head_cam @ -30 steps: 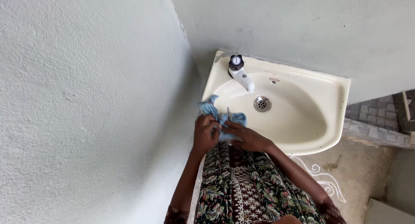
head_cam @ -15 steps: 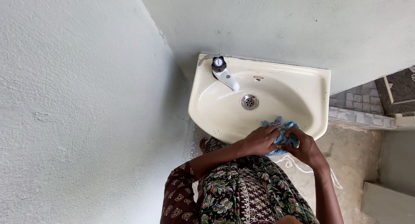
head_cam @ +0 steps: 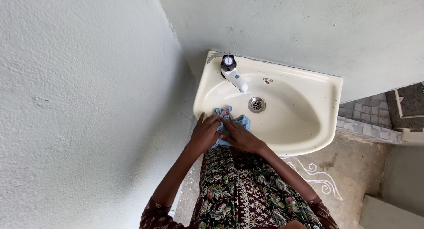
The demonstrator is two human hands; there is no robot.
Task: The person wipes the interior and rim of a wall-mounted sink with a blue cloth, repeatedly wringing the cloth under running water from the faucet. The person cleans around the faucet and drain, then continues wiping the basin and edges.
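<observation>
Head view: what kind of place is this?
Probably a home wash corner, perhaps outdoors: a cream wall-mounted sink with a tap, plastered walls, and a concrete floor with white chalk-like patterns.

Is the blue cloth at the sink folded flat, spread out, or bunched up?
Bunched up. The blue cloth sits crumpled at the sink's near-left rim, pressed under the left hand and right hand.
</observation>
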